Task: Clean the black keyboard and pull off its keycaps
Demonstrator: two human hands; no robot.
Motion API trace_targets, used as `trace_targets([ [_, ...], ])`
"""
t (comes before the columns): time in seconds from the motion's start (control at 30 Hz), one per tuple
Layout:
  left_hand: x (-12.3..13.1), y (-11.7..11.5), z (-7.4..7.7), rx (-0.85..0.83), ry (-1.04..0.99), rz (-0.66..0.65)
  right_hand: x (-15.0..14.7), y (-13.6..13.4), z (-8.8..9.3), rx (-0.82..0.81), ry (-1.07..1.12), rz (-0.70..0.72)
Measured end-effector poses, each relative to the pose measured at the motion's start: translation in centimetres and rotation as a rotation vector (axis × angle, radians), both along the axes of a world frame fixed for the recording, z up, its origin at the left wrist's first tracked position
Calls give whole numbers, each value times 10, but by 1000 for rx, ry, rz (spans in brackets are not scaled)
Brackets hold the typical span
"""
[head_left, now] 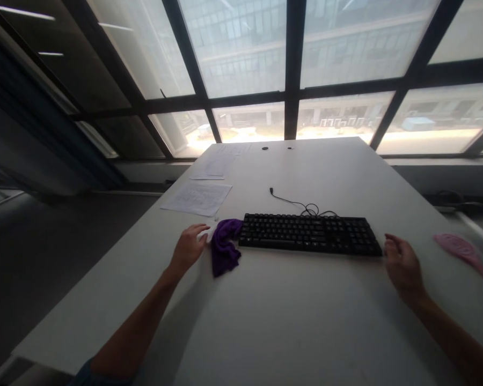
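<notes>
Between open left hand [189, 249] and open right hand [402, 264] — keyboard [309, 233]; purple cloth [224, 247] beside left.

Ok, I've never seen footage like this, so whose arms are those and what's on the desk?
No machine here: a person wears a camera on the head, so the one picture looks down at their own bare arms. The left hand is at a purple cloth, fingers on something small and white I cannot make out. The right hand, empty, is beside the right end of a black keyboard, its cable lying loose. The white table also bears paper sheets and a pink brush.
</notes>
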State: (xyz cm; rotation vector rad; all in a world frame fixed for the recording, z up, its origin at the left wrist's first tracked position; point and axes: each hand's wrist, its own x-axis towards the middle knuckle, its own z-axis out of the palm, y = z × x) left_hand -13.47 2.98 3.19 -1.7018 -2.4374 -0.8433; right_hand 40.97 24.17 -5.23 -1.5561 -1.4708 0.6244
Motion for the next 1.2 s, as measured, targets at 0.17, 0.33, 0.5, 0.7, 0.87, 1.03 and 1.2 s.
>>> trace_targets([
  [0.17,-44,-3,-23,-173,86,48,-9,-5,8,33,32,-5],
  [0.33,-57,-6,-23,-218,147,159,-14,-6,11,77,86,9],
  [0.5,-54,-8,16,-2,119,429,-18,-10,23,215,77,-4],
  [0.7,44,7,48,237,-390,321,-60,-46,67,384,88,312],
  [0.87,150,36,31,81,-434,-172,-134,-98,87,106,221,815],
  [1.03,203,54,8,64,-413,-544,-181,-109,67,-96,419,682],
  [1.2,165,58,-13,140,-232,-412,-162,-66,52,2,365,432],
])
